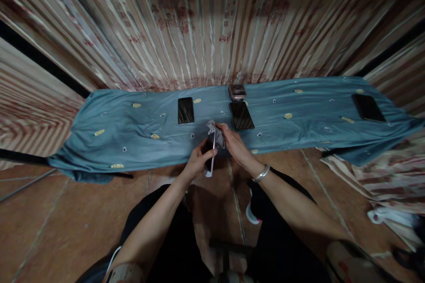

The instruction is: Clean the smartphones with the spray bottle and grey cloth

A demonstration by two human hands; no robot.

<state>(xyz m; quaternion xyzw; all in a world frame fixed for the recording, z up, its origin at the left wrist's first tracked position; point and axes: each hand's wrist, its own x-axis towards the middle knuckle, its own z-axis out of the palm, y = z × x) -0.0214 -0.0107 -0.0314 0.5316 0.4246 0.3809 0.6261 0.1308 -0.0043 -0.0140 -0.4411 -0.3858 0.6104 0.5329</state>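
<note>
My left hand (197,160) is closed around a smartphone (209,167), tilted so that its side edge shows. A light grey cloth (219,139) lies against the phone's right side. My right hand (235,145) grips this cloth, its fingers bent over the upper part. Both hands are above the front edge of the blue cloth cover (159,154). Beyond them, a dark smartphone (242,116) lies flat near my right fingers. Another dark smartphone (186,111) rests farther left.
A third dark phone (368,107) lies at the far right of the cover. Behind the middle phone sits a small pixelated item (237,92). Patterned curtains (206,22) hang along the back, and dark poles (43,59) stand at the sides. Brown floor tiles (89,212) show below.
</note>
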